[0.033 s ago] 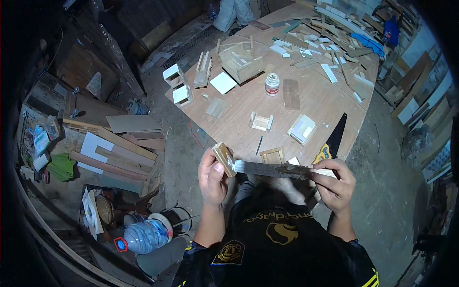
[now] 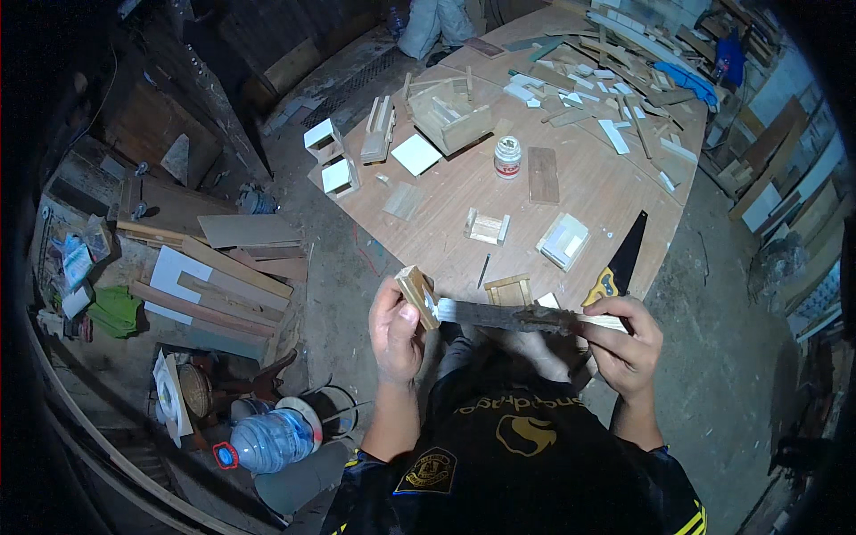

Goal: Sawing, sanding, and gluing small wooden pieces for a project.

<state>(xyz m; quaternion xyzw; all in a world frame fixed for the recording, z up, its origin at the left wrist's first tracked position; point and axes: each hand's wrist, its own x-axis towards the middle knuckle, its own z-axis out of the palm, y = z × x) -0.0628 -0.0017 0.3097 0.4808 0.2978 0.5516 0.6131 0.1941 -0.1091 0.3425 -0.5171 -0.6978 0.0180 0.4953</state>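
My left hand (image 2: 395, 337) grips a small wooden block (image 2: 415, 294) between thumb and fingers, with white paste smeared on the side facing right. In my right hand (image 2: 628, 346) is the pale wooden end of a long flat spreading stick (image 2: 499, 316). Its middle is dark and crusted, and its white-coated tip meets the block's smeared side. Both hands are above the table's near edge. Beyond them stands an open white jar (image 2: 507, 158) with a red label. A small wooden frame (image 2: 508, 291) lies just past the stick, partly hidden by it.
A handsaw (image 2: 624, 259) with a yellow handle lies by my right hand. On the table (image 2: 357, 227) are a pencil (image 2: 484, 269), a wooden box (image 2: 450, 120), small assemblies and many offcuts. A large water bottle (image 2: 272, 441) and stacked boards (image 2: 227, 290) sit at the left.
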